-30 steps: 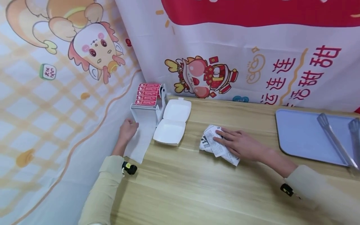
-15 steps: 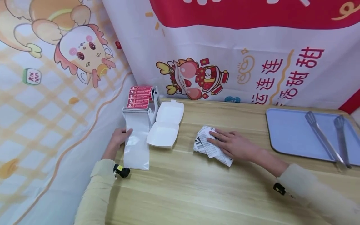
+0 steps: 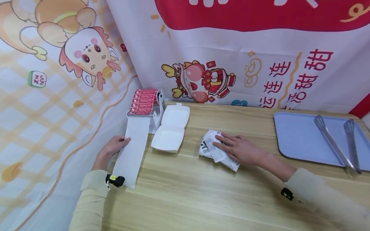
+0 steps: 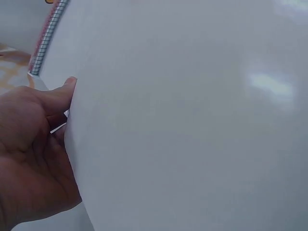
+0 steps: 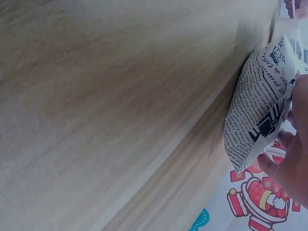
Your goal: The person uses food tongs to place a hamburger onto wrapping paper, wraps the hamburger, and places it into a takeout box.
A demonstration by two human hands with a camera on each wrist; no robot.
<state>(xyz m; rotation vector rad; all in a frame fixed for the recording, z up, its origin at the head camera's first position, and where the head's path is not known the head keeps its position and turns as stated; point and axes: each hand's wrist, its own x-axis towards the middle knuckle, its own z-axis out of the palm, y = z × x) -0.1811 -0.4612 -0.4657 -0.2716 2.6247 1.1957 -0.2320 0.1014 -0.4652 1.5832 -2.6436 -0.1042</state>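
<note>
My left hand (image 3: 114, 145) pinches the left edge of a white label strip (image 3: 134, 146) that hangs from a label dispenser (image 3: 157, 121). Red printed labels (image 3: 143, 101) lie over the dispenser's top. In the left wrist view, my thumb is on the near face of the strip (image 4: 183, 120), with fingers behind its edge. My right hand (image 3: 244, 150) rests with extended fingers on a folded package in newsprint-patterned wrapping paper (image 3: 211, 148). The right wrist view shows that package (image 5: 257, 106) from the side, resting on the table; its contents are hidden.
An open white clamshell box (image 3: 167, 138) stands right of the dispenser. At the right, a blue-grey tray (image 3: 300, 138) bears two pairs of metal tongs (image 3: 335, 141). Printed cloth (image 3: 199, 41) hangs behind and along the left side of the wooden table (image 3: 185, 199).
The left hand has taken the strip's edge and drawn it toward me, so more strip hangs out and the red labels have advanced. The right hand stays on the package. The view shifted slightly.
</note>
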